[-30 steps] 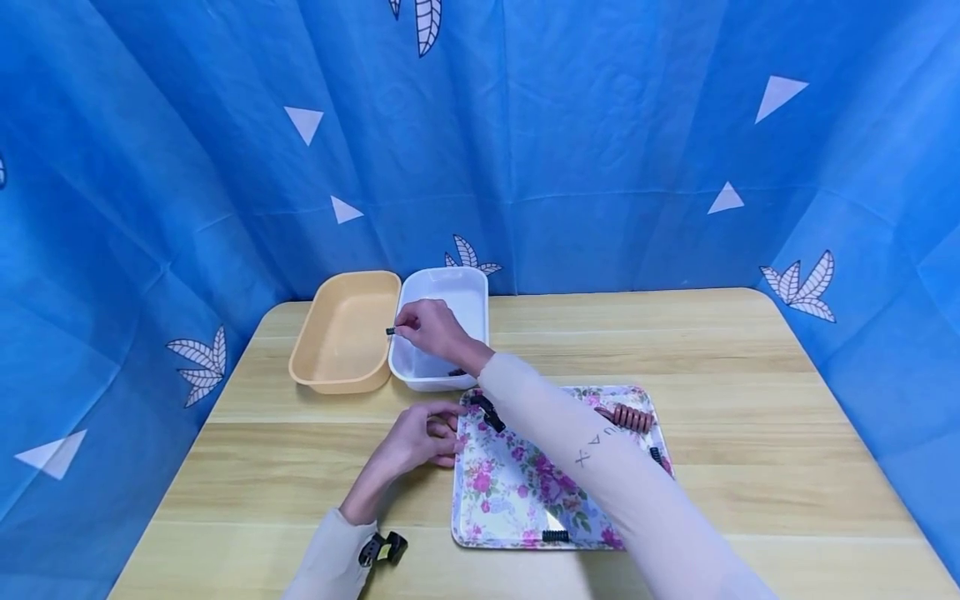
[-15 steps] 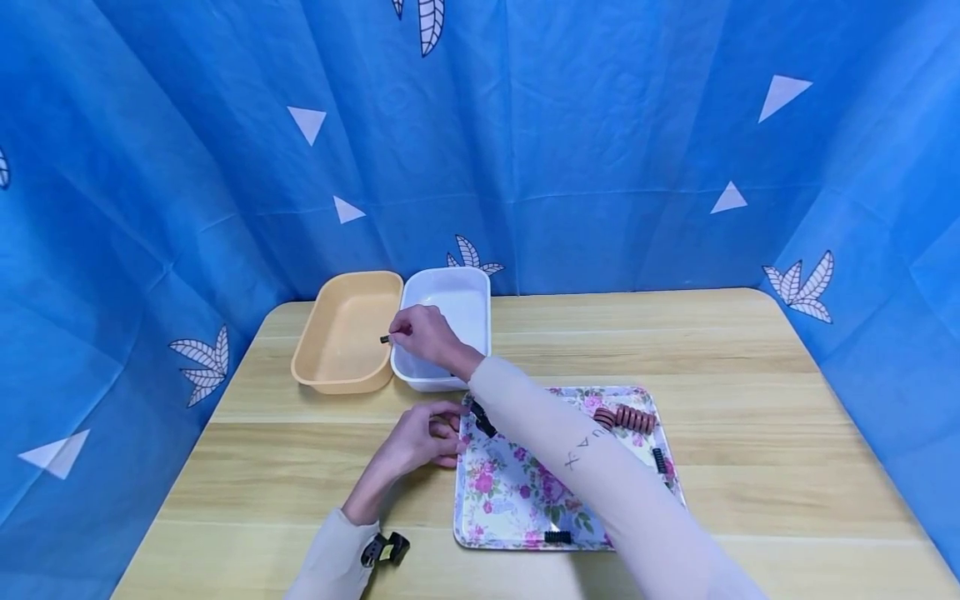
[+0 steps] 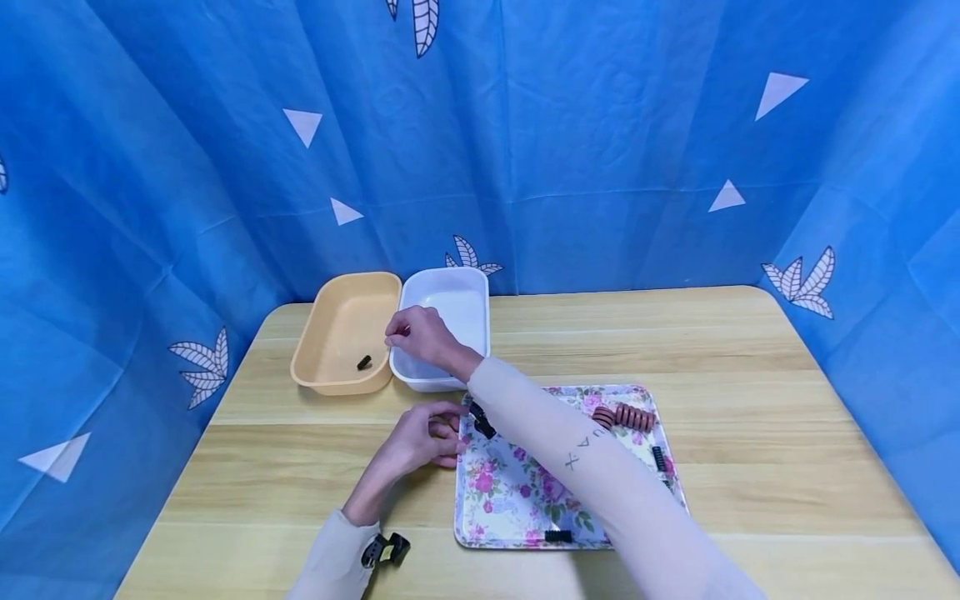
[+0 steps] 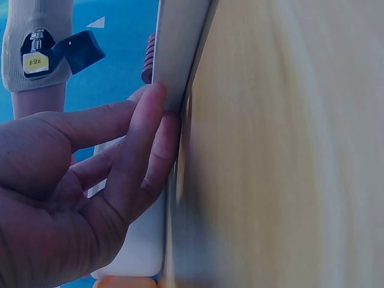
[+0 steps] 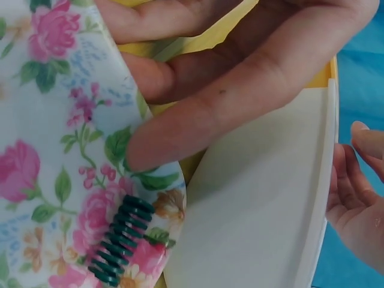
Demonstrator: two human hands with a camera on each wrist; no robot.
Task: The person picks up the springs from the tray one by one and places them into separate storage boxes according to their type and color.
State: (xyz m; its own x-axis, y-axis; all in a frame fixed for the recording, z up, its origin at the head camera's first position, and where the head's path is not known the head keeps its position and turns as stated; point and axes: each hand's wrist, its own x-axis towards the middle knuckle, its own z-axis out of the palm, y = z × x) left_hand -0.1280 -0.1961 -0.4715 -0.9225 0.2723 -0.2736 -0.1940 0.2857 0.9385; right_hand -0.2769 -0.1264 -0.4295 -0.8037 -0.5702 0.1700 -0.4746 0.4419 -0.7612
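Observation:
In the head view my right hand (image 3: 420,332) is over the white tub (image 3: 486,333), thumb and forefinger near its left rim, holding nothing. Below those fingers, a small dark coil spring (image 3: 364,363) lies in the yellow tub (image 3: 300,367). My left hand (image 3: 416,439) grips the left edge of the floral tray (image 3: 487,500); the left wrist view shows its fingertips on the rim. Brown coil springs (image 3: 634,418) lie at the tray's back right, dark ones along its right and front edges. In the right wrist view a dark green coil spring (image 5: 122,239) lies on a floral surface.
The right sleeve (image 3: 592,467) crosses the tray and hides part of it. Both tubs stand side by side at the back left of the wooden table (image 3: 750,467). A blue curtain (image 3: 600,167) hangs behind. A black wrist camera (image 3: 390,549) sits on the left sleeve.
My right hand moved slightly toward the yellow tub and let go of the dark coil spring, which now lies inside it. The left hand has stayed at the tray's edge.

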